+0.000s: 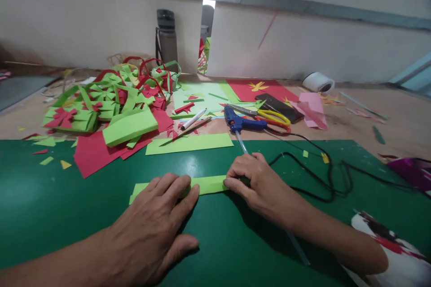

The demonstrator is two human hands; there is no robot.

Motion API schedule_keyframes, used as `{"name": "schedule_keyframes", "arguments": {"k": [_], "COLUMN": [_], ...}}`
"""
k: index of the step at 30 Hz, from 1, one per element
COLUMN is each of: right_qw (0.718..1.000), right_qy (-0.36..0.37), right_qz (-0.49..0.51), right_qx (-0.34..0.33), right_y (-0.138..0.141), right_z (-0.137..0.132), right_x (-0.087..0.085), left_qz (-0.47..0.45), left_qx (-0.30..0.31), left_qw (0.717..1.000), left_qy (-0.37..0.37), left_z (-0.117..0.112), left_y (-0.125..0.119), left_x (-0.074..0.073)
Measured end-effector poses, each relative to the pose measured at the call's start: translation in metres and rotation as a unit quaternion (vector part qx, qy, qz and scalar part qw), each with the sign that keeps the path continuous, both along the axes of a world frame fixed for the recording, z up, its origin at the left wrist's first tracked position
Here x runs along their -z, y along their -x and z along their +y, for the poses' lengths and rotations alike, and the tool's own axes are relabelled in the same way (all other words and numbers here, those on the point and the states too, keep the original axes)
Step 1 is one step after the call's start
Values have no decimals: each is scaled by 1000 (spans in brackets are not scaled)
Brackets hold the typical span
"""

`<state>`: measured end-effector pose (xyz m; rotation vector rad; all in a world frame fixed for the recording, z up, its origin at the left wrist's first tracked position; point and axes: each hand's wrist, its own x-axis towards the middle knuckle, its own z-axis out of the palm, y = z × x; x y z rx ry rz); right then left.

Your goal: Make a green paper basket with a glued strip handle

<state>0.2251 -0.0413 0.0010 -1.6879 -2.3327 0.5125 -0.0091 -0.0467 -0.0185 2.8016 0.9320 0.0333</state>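
Observation:
A narrow light-green paper strip [211, 184], which looks folded lengthwise, lies on the green mat. My left hand [160, 219] rests palm down across the strip's left part, fingers stretched out and thumb apart. At the right end my right hand [254, 182] has its fingers closed, thumb and fingertips pinching the paper. Something dark shows beneath those fingers; I cannot make out what it is. Just beyond the right hand a blue glue gun [240, 121] lies with a clear glue stick [241, 142] at its back. Another flat green strip [190, 144] lies farther up the mat.
Several green and red paper bags [76, 114] are heaped at the back left, near a grey bottle [167, 38]. Yellow-handled scissors [274, 116], a white pen [194, 119] and red sheets [96, 152] lie behind the strip. A black cord [313, 181] loops across the mat's right side.

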Motion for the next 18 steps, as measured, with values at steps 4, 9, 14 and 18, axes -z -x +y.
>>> {"name": "schedule_keyframes", "arguments": {"k": [4,9,14,18], "right_qw": [999,998,995,993], "right_qy": [-7,0,-21,-29], "right_qz": [-47,-63,-93,-114], "right_qx": [-6,-22,-18,-31], "right_y": [11,23,27,26], "right_z": [0,1,2,2], "right_x": [-2,-4,-2,-1], "left_qz": [15,32,46,44], "left_qx": [43,71,69,72], "left_qw": [999,996,995,995], "left_qy": [20,36,55,61], "left_z": [2,2,2,3], "left_y": [4,3,1,2], "left_x": [2,-4,-7,-3]}}
